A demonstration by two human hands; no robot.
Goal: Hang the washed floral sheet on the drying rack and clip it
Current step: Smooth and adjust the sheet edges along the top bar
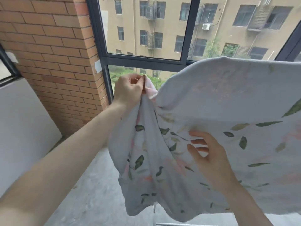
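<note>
The floral sheet [228,101], pale with green leaves and pink blooms, is draped high across the right half of the view and hangs down in folds at centre. My left hand [130,90] is raised in front of the window and grips a bunched corner of the sheet. Lower down, my right hand [210,157] lies in front of the hanging cloth with fingers spread and loosely bent, fingertips at the fabric. A thin metal bar of the drying rack [171,223] shows below the sheet's hem. No clip is in view.
A brick pillar [53,54] stands at left beside a dark-framed window [146,60] that looks out on a beige building. A white wall panel [21,121] is at far left. Grey concrete floor [91,190] lies below.
</note>
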